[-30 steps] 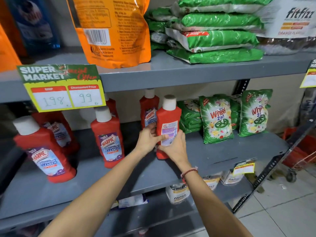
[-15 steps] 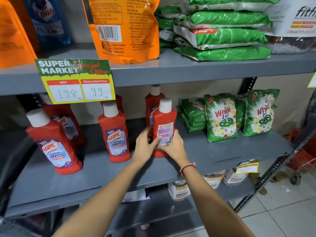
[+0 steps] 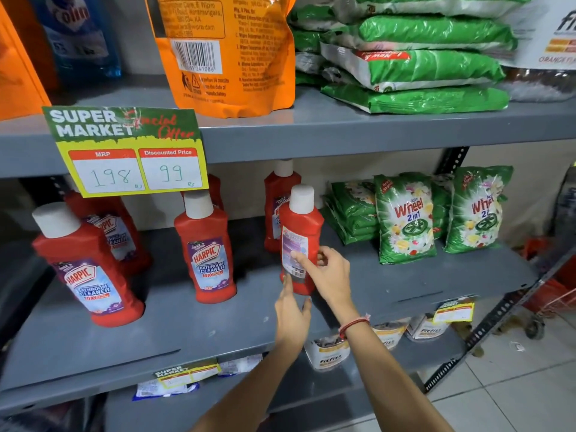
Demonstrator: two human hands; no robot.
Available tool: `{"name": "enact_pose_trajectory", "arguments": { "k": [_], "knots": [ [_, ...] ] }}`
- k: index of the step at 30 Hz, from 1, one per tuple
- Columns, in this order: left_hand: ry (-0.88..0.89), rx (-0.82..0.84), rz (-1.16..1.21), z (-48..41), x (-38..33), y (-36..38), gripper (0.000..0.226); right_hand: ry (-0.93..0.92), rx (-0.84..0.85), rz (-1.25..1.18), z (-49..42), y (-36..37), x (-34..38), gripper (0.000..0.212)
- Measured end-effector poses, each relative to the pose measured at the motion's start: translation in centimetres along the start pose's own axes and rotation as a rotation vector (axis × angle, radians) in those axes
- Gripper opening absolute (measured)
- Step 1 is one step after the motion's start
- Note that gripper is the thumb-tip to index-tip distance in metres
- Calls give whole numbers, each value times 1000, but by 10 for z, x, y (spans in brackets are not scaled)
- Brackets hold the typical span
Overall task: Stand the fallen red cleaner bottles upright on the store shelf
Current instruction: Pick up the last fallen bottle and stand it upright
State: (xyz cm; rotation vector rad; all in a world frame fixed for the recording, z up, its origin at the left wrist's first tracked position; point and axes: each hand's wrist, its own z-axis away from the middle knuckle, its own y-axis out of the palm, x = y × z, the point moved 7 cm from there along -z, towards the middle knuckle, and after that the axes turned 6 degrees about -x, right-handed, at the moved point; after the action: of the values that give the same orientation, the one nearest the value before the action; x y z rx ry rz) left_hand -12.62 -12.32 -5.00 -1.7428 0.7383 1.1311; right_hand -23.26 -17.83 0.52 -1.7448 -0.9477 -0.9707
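Head view, bottle in hand: a red Harpic bottle [image 3: 300,241] is seen upright near the middle of the middle shelf [image 3: 193,332], back label turned outward, white cap on top.
Head view, right hand: the right hand [image 3: 328,275] is laid against the bottle's right flank, forefinger across the label; a loose touch, not a closed grip, is judged.
Head view, left hand: the left hand [image 3: 291,319] is held open with fingers spread narrowly, fingertips at the bottle's base; nothing is held.
Head view, other bottles: five more are counted standing: one at the left front edge [image 3: 88,269], one behind it [image 3: 115,232], one left of centre [image 3: 205,251], one behind that, mostly hidden by the price card [image 3: 215,188], and one at the back [image 3: 277,207].
Head view, done: every red bottle in sight is upright; none is seen lying down.
Head view, left: release of this bottle, and perhaps turning its front label outward, is judged to remain.
Head view, surface: grey metal shelving, smooth and level; a price card [image 3: 127,151] is hung from the upper shelf edge.
Head view, room: green Wheel detergent packs [image 3: 405,219] are stood toward the shelf's right end; an orange refill pouch [image 3: 230,54] is set on the shelf above; a tiled floor [image 3: 523,397] is visible at lower right.
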Motion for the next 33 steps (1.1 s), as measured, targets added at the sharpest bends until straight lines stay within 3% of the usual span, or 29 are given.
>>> {"name": "enact_pose_trajectory", "arguments": {
  "k": [4, 7, 9, 11, 14, 17, 20, 24, 33],
  "knots": [
    [-10, -2, 62, -17, 1, 1, 58, 10, 5, -88, 15, -8, 5, 41],
    [6, -10, 44, -34, 4, -5, 46, 7, 53, -187, 19, -10, 3, 20],
    [58, 24, -33, -43, 9, -7, 50, 23, 74, -223, 13, -13, -3, 8],
    [125, 70, -149, -49, 11, -8, 54, 69, 157, -203, 2, -9, -18, 33],
    [210, 194, -210, -57, 3, -10, 48, 140, 416, -191, -7, 10, -35, 72],
    [245, 343, -192, -66, -1, -13, 43, 177, 553, -248, -5, 21, -37, 57],
    [150, 456, -70, -75, 4, -18, 50, 133, 424, -177, -7, 22, -39, 46],
    [92, 521, -14, -77, 7, -20, 54, 87, 323, -166, -1, 24, -34, 50],
    [80, 568, 45, -58, 8, -18, 54, 86, 281, -175, 22, 9, -28, 50]
  ]
}}
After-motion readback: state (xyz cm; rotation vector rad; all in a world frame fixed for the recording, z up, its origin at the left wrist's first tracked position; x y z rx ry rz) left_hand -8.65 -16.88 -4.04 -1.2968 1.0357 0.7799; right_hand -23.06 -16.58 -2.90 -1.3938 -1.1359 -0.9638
